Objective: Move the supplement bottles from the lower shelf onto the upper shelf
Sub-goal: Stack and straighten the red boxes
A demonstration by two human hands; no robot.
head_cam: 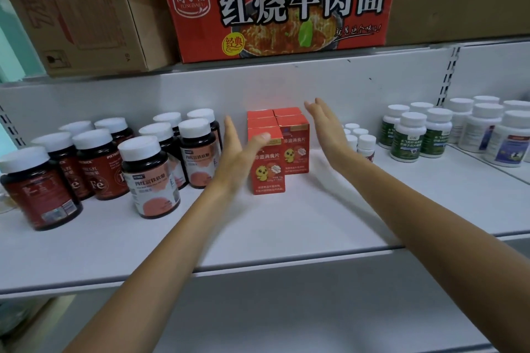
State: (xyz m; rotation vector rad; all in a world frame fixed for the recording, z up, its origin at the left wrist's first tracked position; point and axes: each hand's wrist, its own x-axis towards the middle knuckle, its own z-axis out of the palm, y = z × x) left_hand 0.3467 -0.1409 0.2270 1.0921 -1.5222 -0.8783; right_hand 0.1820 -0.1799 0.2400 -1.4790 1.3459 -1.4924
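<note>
Flanking hands: left hand [238, 152], right hand [327, 126] both spread flat, gripping nothing
red boxes [295, 149]: between the palms, uneven squeeze could topple them
iron bottles [198, 152]: just outside left hand, easy knock

Head view, close, facing shelf [258, 226]

Bottles [149, 178] – glossy dark plastic, white caps; shelf [286, 223] – smooth matt white.

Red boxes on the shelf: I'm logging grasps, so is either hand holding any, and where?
Nothing is held: the left hand and right hand flank the small red cardboard boxes, fingers straight.
</note>
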